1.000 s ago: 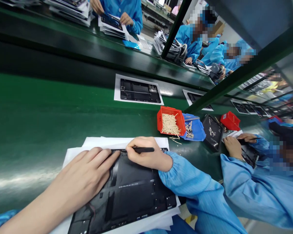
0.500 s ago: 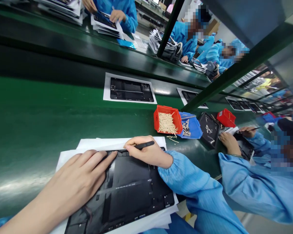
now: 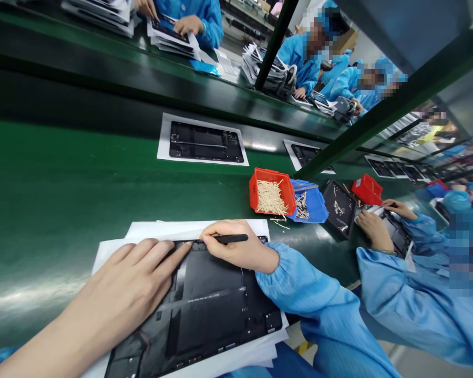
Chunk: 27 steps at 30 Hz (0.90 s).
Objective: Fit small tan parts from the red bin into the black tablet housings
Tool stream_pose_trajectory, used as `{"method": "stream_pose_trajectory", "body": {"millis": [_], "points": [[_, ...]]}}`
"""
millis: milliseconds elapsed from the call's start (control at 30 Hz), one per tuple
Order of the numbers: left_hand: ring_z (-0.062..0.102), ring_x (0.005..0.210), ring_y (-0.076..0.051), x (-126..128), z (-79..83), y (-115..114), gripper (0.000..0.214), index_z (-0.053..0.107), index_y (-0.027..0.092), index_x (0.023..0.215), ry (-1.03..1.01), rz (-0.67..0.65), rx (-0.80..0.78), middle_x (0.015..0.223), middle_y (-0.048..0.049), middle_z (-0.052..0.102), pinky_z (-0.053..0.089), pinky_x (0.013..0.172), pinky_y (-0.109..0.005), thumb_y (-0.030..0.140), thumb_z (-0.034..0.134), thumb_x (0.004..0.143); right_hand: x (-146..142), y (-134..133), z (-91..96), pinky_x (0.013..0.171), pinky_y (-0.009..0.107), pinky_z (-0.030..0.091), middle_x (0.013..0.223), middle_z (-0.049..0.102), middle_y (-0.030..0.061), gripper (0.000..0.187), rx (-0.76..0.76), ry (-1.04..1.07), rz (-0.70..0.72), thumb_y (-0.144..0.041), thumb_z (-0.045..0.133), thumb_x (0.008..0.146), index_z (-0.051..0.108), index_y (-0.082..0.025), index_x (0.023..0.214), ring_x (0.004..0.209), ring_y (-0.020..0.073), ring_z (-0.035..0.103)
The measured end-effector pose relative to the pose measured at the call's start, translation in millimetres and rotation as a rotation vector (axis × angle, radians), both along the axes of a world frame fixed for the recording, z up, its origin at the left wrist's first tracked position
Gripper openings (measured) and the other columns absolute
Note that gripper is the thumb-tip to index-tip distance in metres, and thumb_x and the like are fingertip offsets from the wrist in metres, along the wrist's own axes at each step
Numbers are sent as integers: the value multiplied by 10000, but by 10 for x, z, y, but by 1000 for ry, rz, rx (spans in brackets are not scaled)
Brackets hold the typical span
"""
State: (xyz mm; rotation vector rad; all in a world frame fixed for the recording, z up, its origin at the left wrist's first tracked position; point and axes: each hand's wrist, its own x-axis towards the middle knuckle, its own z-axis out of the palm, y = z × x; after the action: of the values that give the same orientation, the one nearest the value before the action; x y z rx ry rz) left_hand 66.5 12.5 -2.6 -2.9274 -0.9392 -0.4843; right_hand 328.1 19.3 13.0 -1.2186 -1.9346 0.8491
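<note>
A black tablet housing (image 3: 215,315), its inside facing up, lies on white sheets (image 3: 145,230) in front of me. My left hand (image 3: 136,286) rests on its left part, fingers stretched, the index fingertip at the far edge. Just right of that fingertip, my right hand (image 3: 236,249) pinches black tweezers (image 3: 232,238). Their tips are hidden behind my fingers, at the housing's far edge. Whether they hold anything I cannot make out.
Beyond my hands stands a red bin (image 3: 273,197) of small pale strips, beside a blue bin (image 3: 311,205) and a black tray (image 3: 339,210). Another tablet housing (image 3: 205,142) lies on white paper on the green surface. A co-worker's hand (image 3: 374,228) works at right; a green post (image 3: 358,126) slants across.
The tweezers have tipped from slanting upward to nearly level. My left hand stays put. The housing on the far paper has shifted slightly left. The co-worker's far hand at right has moved away.
</note>
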Motion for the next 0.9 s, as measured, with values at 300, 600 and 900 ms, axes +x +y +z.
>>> {"method": "stream_pose_trajectory", "body": {"millis": [300,600,900], "points": [[621,962,-321,56,39,13,472,694,122,1379,54,-28,139,1113,-147,741,419,810,-462,169,367,1043,-14,-39,-14,785,257,608,907,828,57,187,180,-7,46,-237,611,1029,768,-185,942,793,158,766],[574,957,-329,62,37,-9,434,670,100,1388,1,-48,130,1043,-132,710,389,820,-461,126,450,1015,13,-79,-7,673,236,568,783,762,20,154,313,-66,47,-188,619,995,694,-199,861,676,133,700],[601,926,-320,54,-15,-17,342,676,97,1303,-77,-41,132,970,-120,700,436,811,-482,159,459,1046,1,-49,-54,763,249,639,886,820,43,149,266,32,93,-221,649,1047,755,-181,950,762,144,764]]}}
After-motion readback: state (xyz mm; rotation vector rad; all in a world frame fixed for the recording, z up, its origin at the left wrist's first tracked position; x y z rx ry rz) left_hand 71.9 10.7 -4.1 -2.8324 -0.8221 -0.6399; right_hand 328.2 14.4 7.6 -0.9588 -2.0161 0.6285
